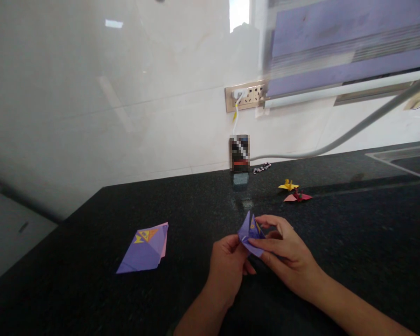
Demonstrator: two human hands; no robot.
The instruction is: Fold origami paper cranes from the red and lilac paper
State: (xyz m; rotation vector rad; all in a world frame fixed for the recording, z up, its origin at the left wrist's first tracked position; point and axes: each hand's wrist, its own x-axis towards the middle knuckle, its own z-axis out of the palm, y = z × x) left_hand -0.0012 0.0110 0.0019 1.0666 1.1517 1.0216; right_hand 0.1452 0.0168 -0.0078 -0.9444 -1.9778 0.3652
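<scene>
Between my two hands, a purple folded origami paper with a yellow print is held up above the dark countertop. Two pointed flaps stand up from its top. My left hand pinches its lower left side, thumb and fingers closed. From the right, my right hand grips it, with the thumb across the front and the other fingers behind. Part of the paper is hidden by the fingers.
A stack of purple and pink paper lies to the left. A yellow paper crane and a red paper crane stand behind my right hand. A phone-like blurred object leans on the wall below a socket. A grey hose crosses at the right.
</scene>
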